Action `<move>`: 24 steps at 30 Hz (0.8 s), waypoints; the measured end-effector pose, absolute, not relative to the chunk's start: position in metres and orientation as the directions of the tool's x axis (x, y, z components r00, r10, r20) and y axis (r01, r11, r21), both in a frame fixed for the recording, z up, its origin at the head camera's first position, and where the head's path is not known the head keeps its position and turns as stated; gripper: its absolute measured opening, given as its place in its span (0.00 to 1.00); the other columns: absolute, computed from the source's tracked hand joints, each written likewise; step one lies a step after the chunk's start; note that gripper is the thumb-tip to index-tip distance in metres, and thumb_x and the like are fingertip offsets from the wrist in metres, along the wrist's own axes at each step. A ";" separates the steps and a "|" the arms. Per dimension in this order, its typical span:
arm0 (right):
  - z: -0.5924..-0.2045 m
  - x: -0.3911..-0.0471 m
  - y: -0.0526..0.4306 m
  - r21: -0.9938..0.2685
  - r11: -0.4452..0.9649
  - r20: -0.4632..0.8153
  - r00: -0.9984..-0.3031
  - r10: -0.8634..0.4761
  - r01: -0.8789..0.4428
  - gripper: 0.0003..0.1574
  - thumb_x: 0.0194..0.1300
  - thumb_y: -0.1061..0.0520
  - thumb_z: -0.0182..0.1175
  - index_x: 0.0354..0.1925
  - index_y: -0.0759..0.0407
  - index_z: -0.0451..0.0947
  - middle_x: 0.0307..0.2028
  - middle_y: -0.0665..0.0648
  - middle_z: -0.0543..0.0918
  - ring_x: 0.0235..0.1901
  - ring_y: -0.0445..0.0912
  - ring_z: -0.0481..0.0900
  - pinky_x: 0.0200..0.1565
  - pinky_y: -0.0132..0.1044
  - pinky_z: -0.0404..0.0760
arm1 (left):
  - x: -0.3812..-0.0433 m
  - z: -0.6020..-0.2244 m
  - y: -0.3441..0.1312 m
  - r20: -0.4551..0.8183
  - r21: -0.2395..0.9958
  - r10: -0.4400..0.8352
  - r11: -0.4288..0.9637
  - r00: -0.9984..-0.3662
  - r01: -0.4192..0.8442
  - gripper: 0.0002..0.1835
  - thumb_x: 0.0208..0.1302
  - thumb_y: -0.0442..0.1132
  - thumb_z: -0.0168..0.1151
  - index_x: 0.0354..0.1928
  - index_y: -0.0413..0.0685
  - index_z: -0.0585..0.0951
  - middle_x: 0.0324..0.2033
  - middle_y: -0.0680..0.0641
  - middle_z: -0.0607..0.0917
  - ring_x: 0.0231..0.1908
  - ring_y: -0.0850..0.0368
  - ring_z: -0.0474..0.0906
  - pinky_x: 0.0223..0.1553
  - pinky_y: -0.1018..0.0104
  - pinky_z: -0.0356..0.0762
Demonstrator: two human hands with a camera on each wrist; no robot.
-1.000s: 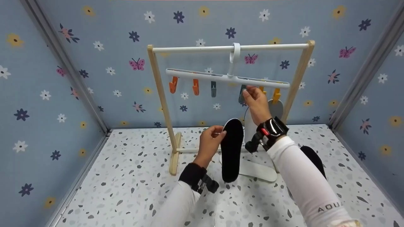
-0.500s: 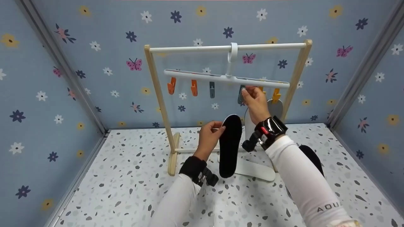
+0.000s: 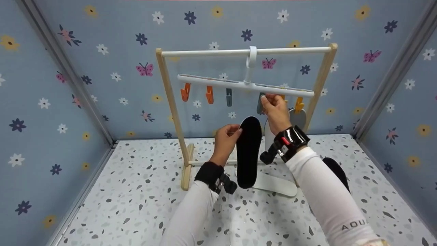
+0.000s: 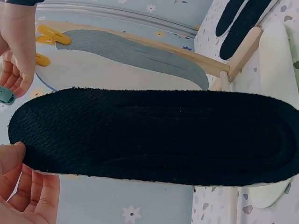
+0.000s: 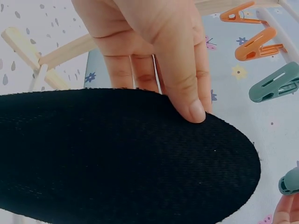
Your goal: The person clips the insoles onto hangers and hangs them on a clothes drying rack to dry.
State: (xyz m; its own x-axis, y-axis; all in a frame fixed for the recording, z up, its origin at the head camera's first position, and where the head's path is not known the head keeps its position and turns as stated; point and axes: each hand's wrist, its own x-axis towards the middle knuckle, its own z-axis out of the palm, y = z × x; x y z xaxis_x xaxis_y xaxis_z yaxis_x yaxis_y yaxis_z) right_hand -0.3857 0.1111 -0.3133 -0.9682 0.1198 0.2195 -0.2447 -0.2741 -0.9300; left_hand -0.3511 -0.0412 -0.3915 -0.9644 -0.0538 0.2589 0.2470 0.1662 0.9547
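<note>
Left hand (image 3: pixel 225 141) pinches the black insole (image 3: pixel 249 153), long axis near-upright, toe toward 12 o'clock. Right hand (image 3: pixel 278 114) pinches a clothespin (image 3: pixel 260 105).

Bright, even light washes the speckled floor (image 3: pixel 136 212) below the black insole (image 3: pixel 249 152) in the head view, where shadows lie soft and faint. White glare flashes off the glossy wrist strap (image 3: pixel 298 136) to the right of the insole, whose own surface sinks to near-solid black. Behind the insole, the flowered back wall (image 3: pixel 218 27) reads a shade dimmer. On either side of it, the side walls (image 3: pixel 37 82) splay toward the edges, a wide-angle stretch. Faint ridges and fuzzy nap emerge on the insole in the left wrist view; darkness swallows most texture in the right.
</note>
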 end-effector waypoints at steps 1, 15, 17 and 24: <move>-0.314 -0.386 0.111 -0.929 -0.279 0.218 -0.968 0.121 -0.244 0.03 0.68 0.63 0.53 0.40 0.61 0.68 0.33 0.51 0.71 0.33 0.39 0.68 0.35 0.27 0.68 | -0.352 -0.391 -0.041 0.254 0.956 -0.053 0.163 -0.966 0.243 0.10 0.64 0.38 0.61 0.44 0.43 0.83 0.39 0.47 0.84 0.38 0.56 0.79 0.39 0.67 0.76; -0.315 -0.390 0.111 -0.908 -0.333 0.219 -0.965 0.143 -0.255 0.03 0.68 0.66 0.52 0.38 0.60 0.67 0.31 0.51 0.71 0.31 0.39 0.68 0.32 0.26 0.67 | -0.357 -0.382 -0.034 0.343 0.921 -0.048 0.214 -0.938 0.326 0.10 0.63 0.36 0.61 0.44 0.39 0.83 0.38 0.44 0.85 0.36 0.54 0.80 0.39 0.68 0.76; -0.315 -0.389 0.111 -0.908 -0.332 0.220 -0.965 0.145 -0.256 0.03 0.68 0.66 0.52 0.38 0.61 0.67 0.32 0.51 0.71 0.31 0.39 0.68 0.32 0.26 0.67 | -0.358 -0.381 -0.033 0.342 0.921 -0.042 0.215 -0.939 0.326 0.10 0.63 0.36 0.61 0.44 0.39 0.83 0.38 0.44 0.85 0.36 0.54 0.80 0.40 0.68 0.76; -0.315 -0.388 0.111 -0.914 -0.311 0.231 -0.964 0.133 -0.262 0.03 0.68 0.65 0.52 0.39 0.61 0.67 0.33 0.52 0.71 0.32 0.40 0.68 0.34 0.27 0.68 | -0.360 -0.377 -0.032 0.336 0.926 -0.022 0.189 -0.942 0.326 0.10 0.64 0.36 0.61 0.44 0.39 0.83 0.39 0.44 0.84 0.38 0.54 0.80 0.41 0.66 0.77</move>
State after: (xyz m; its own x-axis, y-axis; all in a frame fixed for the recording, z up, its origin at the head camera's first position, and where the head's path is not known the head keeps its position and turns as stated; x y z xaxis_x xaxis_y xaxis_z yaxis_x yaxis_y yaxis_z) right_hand -0.3879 0.1108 -0.3145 -0.9638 0.1334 0.2311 -0.2621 -0.3110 -0.9136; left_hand -0.3603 -0.0325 -0.3773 -0.9416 -0.0222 0.3359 0.3259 0.1892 0.9263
